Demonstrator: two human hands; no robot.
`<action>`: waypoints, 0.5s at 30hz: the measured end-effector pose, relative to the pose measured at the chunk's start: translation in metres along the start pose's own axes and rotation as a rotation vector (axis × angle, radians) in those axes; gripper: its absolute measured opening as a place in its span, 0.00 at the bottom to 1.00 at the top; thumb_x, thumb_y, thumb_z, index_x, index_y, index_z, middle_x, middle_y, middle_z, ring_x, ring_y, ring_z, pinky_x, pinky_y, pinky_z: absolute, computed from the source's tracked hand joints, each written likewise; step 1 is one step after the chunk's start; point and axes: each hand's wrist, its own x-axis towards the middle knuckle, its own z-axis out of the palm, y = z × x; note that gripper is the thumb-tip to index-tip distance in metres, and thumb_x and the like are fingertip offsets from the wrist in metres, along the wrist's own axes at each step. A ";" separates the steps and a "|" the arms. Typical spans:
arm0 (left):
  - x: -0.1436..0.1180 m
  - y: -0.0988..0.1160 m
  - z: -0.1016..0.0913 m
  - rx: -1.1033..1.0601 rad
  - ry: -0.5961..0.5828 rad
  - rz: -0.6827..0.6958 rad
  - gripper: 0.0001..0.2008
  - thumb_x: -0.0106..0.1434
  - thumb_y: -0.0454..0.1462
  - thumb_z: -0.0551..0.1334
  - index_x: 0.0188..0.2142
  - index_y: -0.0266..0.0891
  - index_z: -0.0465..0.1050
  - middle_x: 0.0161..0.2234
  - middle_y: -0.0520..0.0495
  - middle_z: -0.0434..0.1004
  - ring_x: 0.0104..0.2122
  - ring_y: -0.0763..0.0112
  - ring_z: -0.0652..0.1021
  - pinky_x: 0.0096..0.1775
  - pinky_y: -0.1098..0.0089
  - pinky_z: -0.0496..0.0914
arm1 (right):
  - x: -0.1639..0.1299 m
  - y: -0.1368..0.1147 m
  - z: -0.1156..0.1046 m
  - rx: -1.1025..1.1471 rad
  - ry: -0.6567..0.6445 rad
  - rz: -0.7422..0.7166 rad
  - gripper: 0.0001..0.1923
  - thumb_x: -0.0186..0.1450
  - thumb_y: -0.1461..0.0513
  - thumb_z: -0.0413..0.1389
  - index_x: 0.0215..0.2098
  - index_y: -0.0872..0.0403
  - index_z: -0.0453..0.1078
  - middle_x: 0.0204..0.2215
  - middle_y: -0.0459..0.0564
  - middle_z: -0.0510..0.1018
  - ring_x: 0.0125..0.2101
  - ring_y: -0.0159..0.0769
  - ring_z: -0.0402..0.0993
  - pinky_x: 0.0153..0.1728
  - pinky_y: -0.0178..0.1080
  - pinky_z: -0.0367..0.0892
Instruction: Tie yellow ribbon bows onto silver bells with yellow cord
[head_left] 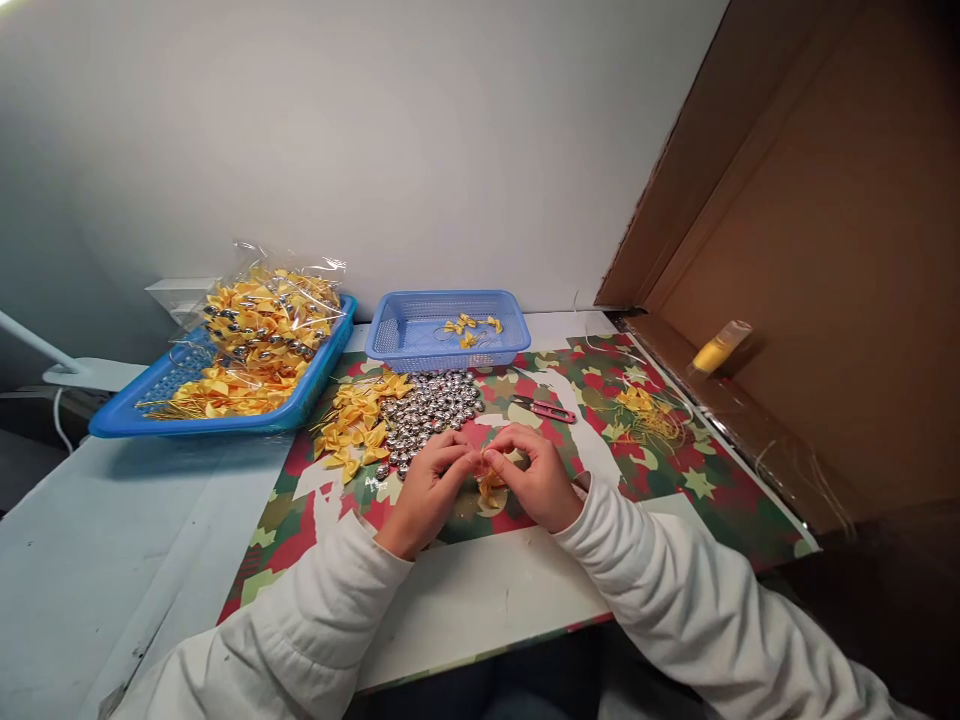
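My left hand (436, 487) and my right hand (534, 478) meet over the near part of the patterned table cover, thumbs and forefingers pinched close together. A yellow ribbon bow (491, 487) hangs just below the fingertips. Both hands appear to grip its upper end; the exact hold and any thread there are too small to make out. To the left of my left hand lie a pile of silver bells (435, 410) and a heap of yellow bows (360, 420) with gold ties. Pink-handled thread snips (545, 408) rest beyond my right hand.
A blue basket (112, 418) at the left holds yellow bows and a clear bag (274, 300) of bows with bells. A smaller blue basket (382, 345) at the back holds several bows. Yellow thread scraps (649, 415) lie right. A yellow thread spool (718, 350) stands by the cardboard wall (825, 250).
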 end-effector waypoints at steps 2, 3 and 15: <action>0.002 0.000 -0.001 -0.036 0.031 -0.054 0.16 0.62 0.44 0.54 0.22 0.39 0.70 0.28 0.48 0.67 0.33 0.67 0.69 0.37 0.67 0.63 | 0.000 -0.002 -0.002 -0.111 -0.032 -0.061 0.08 0.61 0.64 0.56 0.24 0.53 0.70 0.26 0.46 0.74 0.32 0.36 0.68 0.38 0.40 0.62; 0.002 0.000 -0.001 -0.050 0.032 -0.073 0.16 0.61 0.44 0.56 0.22 0.38 0.70 0.28 0.48 0.68 0.32 0.67 0.69 0.36 0.67 0.64 | 0.000 -0.003 -0.003 -0.165 -0.049 -0.087 0.07 0.61 0.64 0.56 0.24 0.53 0.70 0.26 0.47 0.74 0.33 0.36 0.68 0.38 0.41 0.62; 0.003 0.004 -0.005 -0.030 -0.016 -0.080 0.13 0.58 0.40 0.61 0.20 0.38 0.71 0.25 0.49 0.69 0.29 0.70 0.71 0.33 0.69 0.65 | 0.006 -0.007 -0.017 -0.230 -0.130 -0.173 0.06 0.61 0.65 0.55 0.25 0.52 0.67 0.26 0.46 0.73 0.32 0.36 0.67 0.38 0.41 0.61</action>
